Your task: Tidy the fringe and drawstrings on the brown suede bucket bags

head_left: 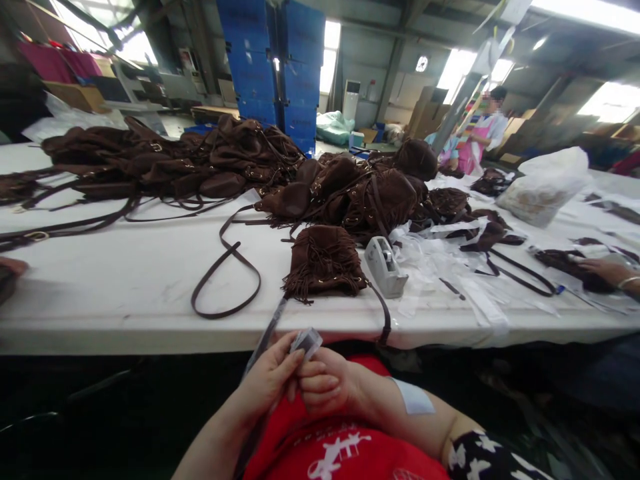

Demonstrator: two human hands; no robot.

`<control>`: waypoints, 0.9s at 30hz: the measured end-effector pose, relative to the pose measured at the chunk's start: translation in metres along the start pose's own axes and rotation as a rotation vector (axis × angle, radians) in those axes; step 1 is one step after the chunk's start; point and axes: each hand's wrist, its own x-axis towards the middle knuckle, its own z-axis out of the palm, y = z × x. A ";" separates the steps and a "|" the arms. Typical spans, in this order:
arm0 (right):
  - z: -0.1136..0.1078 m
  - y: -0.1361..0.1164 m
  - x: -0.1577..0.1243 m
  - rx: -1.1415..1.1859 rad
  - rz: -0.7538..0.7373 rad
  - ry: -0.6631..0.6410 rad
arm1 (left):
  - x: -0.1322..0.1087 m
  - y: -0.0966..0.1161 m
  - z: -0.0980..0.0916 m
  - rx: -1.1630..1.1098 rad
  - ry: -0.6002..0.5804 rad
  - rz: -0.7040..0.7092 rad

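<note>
Close to my body, at the table's front edge, my left hand (274, 371) pinches a strap end wrapped in pale translucent film (309, 341). Curled against it, my right hand (327, 385) is closed, touching the lower side of the wrapped part; what its fingers grip is partly hidden. A dark strap covered in film (270, 328) runs from the fringed brown bag (325, 257) over the edge toward my left hand. The bag lies flat just beyond my hands, and its other strap end (385, 320) hangs at the edge. Right of the bag stands a grey tape dispenser (386, 268).
Piles of brown fringed bags (175, 160) cover the back of the white table (125, 287). White paper strips (445, 260) and a filled plastic bag (547, 187) lie to the right. Another person's hand (607, 272) works at the right edge. Blue boxes (255, 60) are stacked behind.
</note>
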 end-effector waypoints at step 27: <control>0.068 -0.046 -0.053 -1.815 -0.387 0.506 | -0.015 0.000 -0.006 0.021 -0.246 -0.049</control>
